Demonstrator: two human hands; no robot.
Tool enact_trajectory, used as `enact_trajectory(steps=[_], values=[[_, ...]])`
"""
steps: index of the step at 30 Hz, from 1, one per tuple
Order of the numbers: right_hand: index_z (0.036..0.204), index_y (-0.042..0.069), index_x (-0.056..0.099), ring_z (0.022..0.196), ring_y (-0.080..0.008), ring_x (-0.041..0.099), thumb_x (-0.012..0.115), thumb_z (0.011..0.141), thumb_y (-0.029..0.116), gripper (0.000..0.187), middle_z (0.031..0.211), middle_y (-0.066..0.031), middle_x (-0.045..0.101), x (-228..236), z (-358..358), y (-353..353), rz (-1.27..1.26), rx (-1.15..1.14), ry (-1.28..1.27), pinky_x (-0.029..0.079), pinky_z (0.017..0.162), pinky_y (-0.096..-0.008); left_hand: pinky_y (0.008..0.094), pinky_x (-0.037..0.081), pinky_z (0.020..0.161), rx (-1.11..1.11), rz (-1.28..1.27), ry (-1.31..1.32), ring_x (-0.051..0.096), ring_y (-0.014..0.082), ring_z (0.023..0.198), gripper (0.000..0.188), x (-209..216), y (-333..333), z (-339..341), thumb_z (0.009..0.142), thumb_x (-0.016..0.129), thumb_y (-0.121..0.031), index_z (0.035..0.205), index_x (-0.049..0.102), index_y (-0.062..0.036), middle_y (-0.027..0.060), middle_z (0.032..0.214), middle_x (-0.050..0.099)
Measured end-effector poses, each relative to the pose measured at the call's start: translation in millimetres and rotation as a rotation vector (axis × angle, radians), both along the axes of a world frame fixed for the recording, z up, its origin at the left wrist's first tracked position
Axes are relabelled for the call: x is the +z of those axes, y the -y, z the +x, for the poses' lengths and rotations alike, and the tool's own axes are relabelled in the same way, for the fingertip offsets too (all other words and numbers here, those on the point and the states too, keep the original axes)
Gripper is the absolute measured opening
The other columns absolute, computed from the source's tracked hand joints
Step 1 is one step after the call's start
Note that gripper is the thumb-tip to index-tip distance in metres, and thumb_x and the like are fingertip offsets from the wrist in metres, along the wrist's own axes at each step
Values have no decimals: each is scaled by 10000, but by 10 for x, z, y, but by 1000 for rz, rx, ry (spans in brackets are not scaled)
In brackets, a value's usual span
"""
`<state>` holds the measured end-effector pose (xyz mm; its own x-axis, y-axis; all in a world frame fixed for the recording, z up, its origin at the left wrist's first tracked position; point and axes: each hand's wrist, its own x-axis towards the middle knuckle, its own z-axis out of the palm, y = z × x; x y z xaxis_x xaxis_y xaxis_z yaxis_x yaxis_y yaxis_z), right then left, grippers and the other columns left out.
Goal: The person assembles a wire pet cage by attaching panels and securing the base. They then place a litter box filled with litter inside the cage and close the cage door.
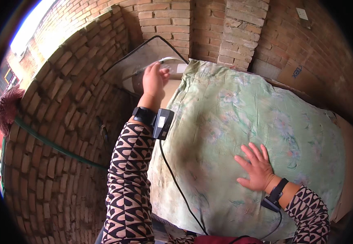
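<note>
While the right hand [257, 167] lies flat at about four o'clock in the view, its fingers spread and relaxed, palm down on the cloth [241, 134], it grasps nothing. That cloth is pale green with a faded flower print; it drapes over a bulky rounded shape and fills the middle and right of the picture, from twelve o'clock down to five.

Up at eleven o'clock the left hand [154, 79] reaches beyond the cloth's far left corner. Its fingers are loosely curved and partly open over a white object [172, 61] there. They seem to touch it, but the view is too dim and bent at that spot to tell whether they grip it. A dark cable [144, 44] arcs over the same corner, from ten o'clock to twelve.

Both forearms wear black-and-cream patterned sleeves. Each wrist carries a black band; the left one bears a small black box [162, 123], from which a thin black wire [176, 183] runs down across the cloth toward six o'clock.

Brick walls [75, 81] curve round the scene from seven o'clock through one. A green hose [54, 146] crosses the bricks at nine o'clock, and a piece of brown cardboard [292, 73] leans against the wall at two o'clock.
</note>
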<state>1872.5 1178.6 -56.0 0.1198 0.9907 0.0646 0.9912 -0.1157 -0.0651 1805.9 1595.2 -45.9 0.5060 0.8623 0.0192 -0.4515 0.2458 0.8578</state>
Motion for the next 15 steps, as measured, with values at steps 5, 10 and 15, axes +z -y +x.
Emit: enact_trajectory(steps=[5,10,15], values=[[1242,191,489,1265,-342,287,631,671,463,648,1351,-127,358,26,22,9,0,6,3,145,1033,-567,277,463,659,334,444,-329,573,181,710,490,-13,-342,206,829,559,-178,1269,405,-28,61,803,613],[1239,201,487,1266,-329,292,640,654,469,661,1347,-113,366,33,42,5,-19,8,-5,155,1028,-569,395,280,1043,524,823,-558,311,377,1268,694,-36,-678,467,754,603,-174,1354,299,-1,238,1414,233],[1234,208,492,1261,-313,298,646,639,476,670,1338,-106,375,20,65,-13,-35,9,-19,138,1033,-562,418,327,1013,673,966,-665,336,404,1245,766,91,-777,726,736,576,-156,1400,208,-54,179,1457,196]])
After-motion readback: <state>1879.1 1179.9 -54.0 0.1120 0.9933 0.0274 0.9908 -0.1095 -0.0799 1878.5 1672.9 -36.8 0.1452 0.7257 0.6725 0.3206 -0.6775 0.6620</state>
